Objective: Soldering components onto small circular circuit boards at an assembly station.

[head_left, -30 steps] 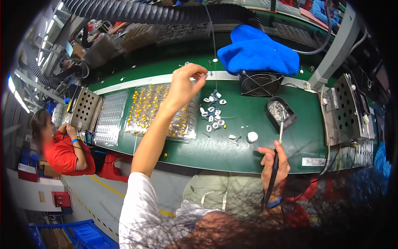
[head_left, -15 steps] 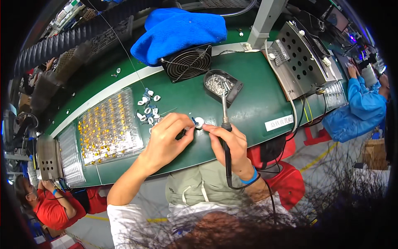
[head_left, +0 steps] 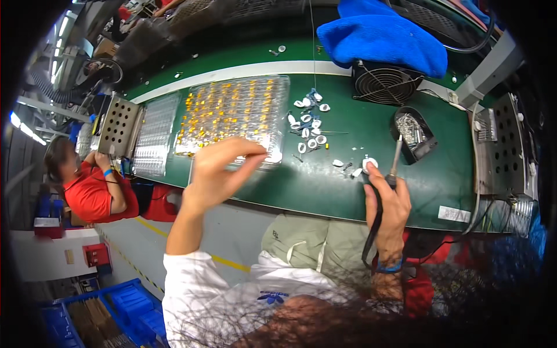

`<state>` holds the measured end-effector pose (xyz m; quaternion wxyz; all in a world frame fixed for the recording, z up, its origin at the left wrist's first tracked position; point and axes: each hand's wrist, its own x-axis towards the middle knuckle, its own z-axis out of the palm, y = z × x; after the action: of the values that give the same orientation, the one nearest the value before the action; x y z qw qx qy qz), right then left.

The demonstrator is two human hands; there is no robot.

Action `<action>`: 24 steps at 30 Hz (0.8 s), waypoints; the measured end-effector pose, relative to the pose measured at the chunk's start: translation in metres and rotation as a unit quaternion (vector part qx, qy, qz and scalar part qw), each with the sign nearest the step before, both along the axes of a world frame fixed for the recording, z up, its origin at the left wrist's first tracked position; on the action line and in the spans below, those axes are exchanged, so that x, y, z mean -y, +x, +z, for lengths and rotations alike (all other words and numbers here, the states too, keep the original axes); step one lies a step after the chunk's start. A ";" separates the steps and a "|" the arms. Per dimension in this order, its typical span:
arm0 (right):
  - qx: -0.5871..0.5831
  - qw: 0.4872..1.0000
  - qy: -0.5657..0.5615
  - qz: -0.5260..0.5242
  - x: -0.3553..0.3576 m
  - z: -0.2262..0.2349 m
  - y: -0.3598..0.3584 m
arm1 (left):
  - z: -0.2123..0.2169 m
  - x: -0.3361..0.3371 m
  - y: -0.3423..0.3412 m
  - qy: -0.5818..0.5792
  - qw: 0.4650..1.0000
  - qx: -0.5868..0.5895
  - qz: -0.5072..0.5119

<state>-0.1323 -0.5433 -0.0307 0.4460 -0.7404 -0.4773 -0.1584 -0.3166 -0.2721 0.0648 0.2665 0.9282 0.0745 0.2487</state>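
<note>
My left hand (head_left: 217,174) is over the near right corner of a clear plastic tray (head_left: 279,113) holding many small yellow pieces. Its thumb and forefinger pinch together; what they hold, if anything, is too small to make out. A soldering iron (head_left: 397,155) is gripped in my right hand (head_left: 390,209), its metal shaft pointing away toward a black scoop (head_left: 429,149) of small shiny metal parts. My right forefinger touches or nearly touches a white round part (head_left: 369,165) on the green bench. Just left of it are a few loose white parts (head_left: 338,163).
White round parts with dark blue bits (head_left: 306,132) lie in a loose group beyond my hands. A black fan (head_left: 386,84) stands under a blue cloth (head_left: 383,40). Perforated metal boxes (head_left: 506,145) flank the bench (head_left: 325,194). A person in red (head_left: 96,185) works at left.
My left hand has left the white part and moved left to the yellow-piece tray. The view has turned left. My right hand still holds the soldering iron beside a white part.
</note>
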 end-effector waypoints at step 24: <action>-0.214 0.967 0.130 0.050 0.009 -0.003 -0.012 | -0.021 0.052 0.100 -0.207 0.921 0.025 -0.329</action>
<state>-0.1439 -0.5526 -0.0337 0.6376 -0.6678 -0.3826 -0.0343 -0.2170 -0.3242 0.0433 0.5211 0.8181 -0.1922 0.1492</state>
